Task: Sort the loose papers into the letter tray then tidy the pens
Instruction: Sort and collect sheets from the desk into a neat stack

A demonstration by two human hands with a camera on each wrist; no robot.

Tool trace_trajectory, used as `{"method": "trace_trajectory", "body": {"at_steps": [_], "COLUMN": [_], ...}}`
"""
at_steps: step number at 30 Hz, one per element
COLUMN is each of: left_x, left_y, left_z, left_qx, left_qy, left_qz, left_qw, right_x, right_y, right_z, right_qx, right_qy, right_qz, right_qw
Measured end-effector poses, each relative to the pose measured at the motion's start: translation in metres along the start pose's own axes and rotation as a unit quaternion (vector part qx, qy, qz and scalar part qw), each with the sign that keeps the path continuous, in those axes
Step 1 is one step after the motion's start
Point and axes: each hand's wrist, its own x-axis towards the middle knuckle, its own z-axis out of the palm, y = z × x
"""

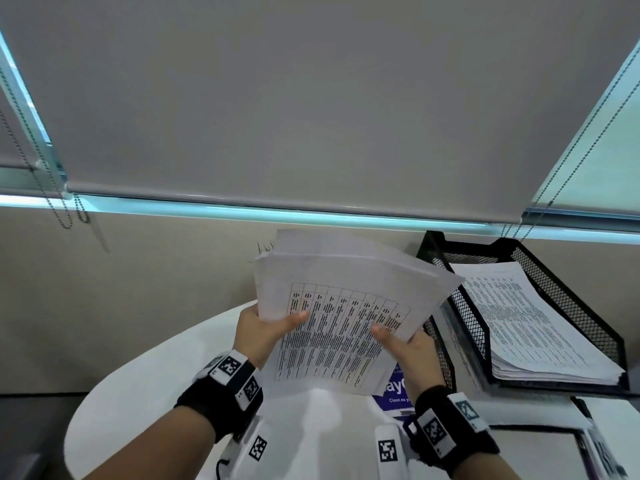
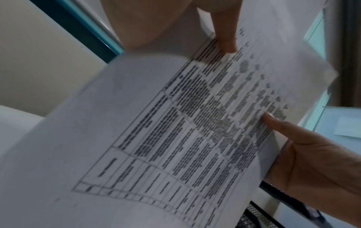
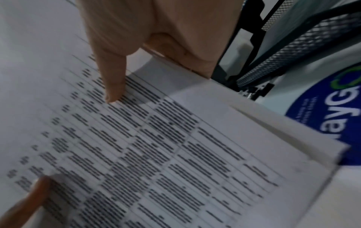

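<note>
Both hands hold a sheaf of printed papers [image 1: 341, 320] up above the white table [image 1: 145, 386]. The left hand [image 1: 261, 332] grips its left edge, thumb on top; the right hand [image 1: 407, 348] grips the right edge likewise. Just to the right stands the black mesh letter tray [image 1: 568, 282], already holding a paper stack [image 1: 533, 323].
</note>
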Motion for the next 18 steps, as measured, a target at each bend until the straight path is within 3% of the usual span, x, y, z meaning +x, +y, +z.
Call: {"method": "trace_trajectory", "body": {"at_steps": [3,7,18], "left_x": [0.002,0.004,0.007], "left_y": [-0.002,-0.001,-0.006], "left_z": [0.0,0.005,-0.01], "left_qx": [0.009,-0.003,0.04], "left_qy": [-0.026,-0.007,-0.02], "left_qz": [-0.019,-0.023,-0.011], "left_qw": [0.999,1.0,0.999], "right_x": [0.002,0.007,0.016], "right_y": [0.01,0.01,-0.001], "right_z": [0.002,0.01,-0.001], "right_qx": [0.029,0.079,0.027], "right_qy": [0.002,0.017,0.023], "right_qz": [0.047,0.079,0.048], "right_qw": [0.998,0.994,0.998]}}
